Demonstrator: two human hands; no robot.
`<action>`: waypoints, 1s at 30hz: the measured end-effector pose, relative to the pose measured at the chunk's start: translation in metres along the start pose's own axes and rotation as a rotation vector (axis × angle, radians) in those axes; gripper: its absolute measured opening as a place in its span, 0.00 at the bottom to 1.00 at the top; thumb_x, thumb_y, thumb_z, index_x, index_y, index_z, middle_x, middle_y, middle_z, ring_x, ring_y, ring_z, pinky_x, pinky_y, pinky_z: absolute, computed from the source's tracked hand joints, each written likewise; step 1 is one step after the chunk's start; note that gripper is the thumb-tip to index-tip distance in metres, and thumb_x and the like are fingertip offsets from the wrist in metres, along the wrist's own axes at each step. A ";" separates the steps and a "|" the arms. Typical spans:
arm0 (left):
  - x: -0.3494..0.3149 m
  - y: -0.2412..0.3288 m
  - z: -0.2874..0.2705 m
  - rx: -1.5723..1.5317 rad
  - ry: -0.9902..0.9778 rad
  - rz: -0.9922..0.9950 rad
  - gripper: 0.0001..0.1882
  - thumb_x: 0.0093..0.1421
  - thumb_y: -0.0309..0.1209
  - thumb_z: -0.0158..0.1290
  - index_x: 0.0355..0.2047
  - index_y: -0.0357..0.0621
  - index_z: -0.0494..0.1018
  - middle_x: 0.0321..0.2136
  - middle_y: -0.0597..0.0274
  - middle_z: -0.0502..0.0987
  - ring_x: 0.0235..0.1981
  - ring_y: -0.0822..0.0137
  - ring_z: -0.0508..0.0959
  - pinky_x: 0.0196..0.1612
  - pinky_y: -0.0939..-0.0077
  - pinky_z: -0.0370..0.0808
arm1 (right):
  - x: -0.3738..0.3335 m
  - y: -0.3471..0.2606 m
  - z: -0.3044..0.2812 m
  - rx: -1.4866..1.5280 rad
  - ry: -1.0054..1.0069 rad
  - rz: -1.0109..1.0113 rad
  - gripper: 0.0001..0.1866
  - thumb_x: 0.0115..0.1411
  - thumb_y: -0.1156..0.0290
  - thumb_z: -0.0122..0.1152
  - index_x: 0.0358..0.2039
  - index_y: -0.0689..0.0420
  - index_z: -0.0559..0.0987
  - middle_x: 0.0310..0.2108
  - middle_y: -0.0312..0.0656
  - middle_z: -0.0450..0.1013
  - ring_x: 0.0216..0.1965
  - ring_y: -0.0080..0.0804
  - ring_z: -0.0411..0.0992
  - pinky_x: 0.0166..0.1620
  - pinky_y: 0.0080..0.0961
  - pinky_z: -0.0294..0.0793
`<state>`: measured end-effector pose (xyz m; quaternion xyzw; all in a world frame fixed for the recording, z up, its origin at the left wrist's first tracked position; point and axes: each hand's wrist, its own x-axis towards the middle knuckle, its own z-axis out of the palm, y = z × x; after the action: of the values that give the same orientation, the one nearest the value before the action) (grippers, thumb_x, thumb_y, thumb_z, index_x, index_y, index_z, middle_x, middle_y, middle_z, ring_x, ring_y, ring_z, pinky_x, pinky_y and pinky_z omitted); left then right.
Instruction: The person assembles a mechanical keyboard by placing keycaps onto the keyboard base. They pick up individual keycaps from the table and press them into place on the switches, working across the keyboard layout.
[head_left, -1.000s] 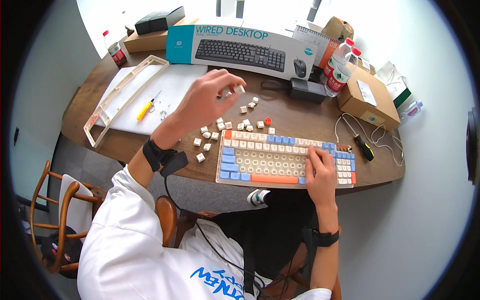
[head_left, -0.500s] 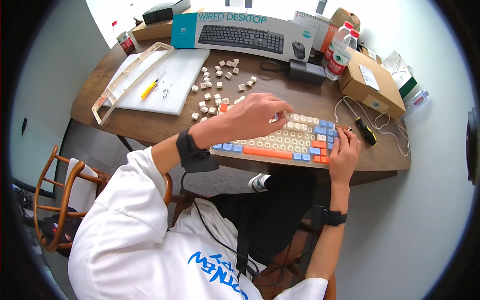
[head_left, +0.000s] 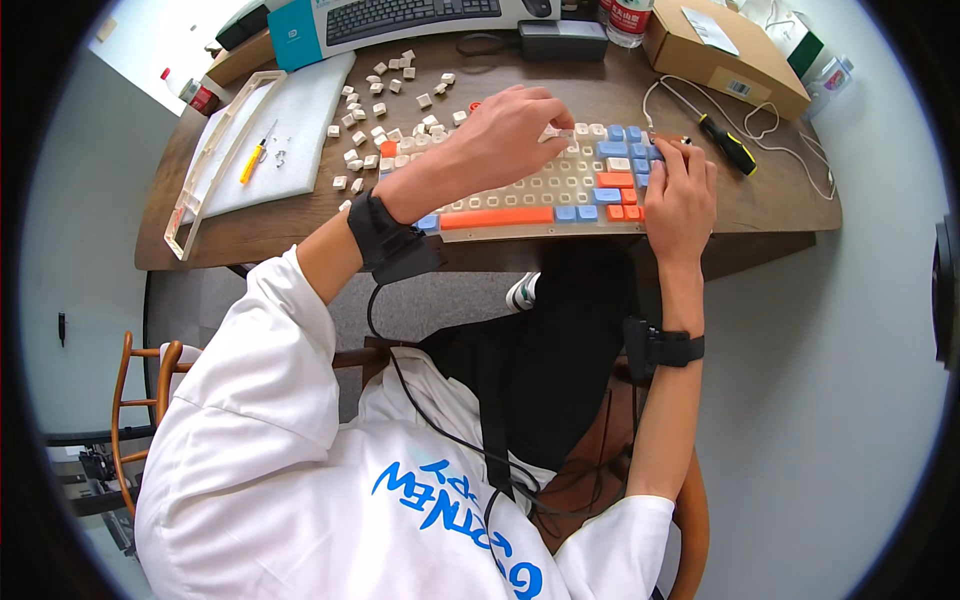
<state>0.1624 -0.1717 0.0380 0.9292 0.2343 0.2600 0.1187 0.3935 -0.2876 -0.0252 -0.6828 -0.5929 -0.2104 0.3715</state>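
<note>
Room: pale walls, grey floor, and at the left one brown wooden chair [head_left: 124, 400].
Counter: one dark brown wooden counter [head_left: 590, 95].
Keyboard: one cream keyboard [head_left: 520, 190] with white, blue and orange keycaps, lying near the counter's front edge — the middle rows show bare switches above one long orange spacebar [head_left: 497, 217].
Loose keycaps: more than twenty small white cube-like keycaps [head_left: 424, 101], scattered left of and behind the keyboard; the arm may hide others.
Left hand: one bare hand [head_left: 505, 128] over the keyboard's upper rows, thumb and fingers bent toward each other; I cannot tell whether a keycap is between them.
Right hand: one bare hand [head_left: 683, 195] lying over the keyboard's right end, fingers slightly bent — whether it grips the edge cannot be told.
Wristbands: two black, one per arm.
Screwdrivers: two; one slim and yellow-handled [head_left: 252, 165] on a white foam sheet [head_left: 310, 120], one black-and-yellow [head_left: 730, 147] right of the keyboard.
Frame: one long cream plastic frame [head_left: 221, 142], partly over the foam.
Boxes: one brown cardboard box [head_left: 700, 70] at the right, one dark grey oblong box [head_left: 562, 42] at the back.
</note>
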 end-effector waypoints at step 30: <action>0.005 0.016 0.040 0.222 0.123 0.101 0.07 0.63 0.29 0.61 0.40 0.41 0.83 0.36 0.57 0.80 0.41 0.53 0.79 0.48 0.58 0.78 | -0.001 -0.001 0.001 -0.012 0.024 0.018 0.12 0.66 0.70 0.61 0.48 0.53 0.85 0.47 0.36 0.76 0.48 0.41 0.73 0.53 0.37 0.76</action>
<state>0.1938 -0.1875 0.0119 0.9296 0.2213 0.2945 -0.0127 0.3918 -0.2872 -0.0263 -0.6878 -0.5808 -0.2188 0.3764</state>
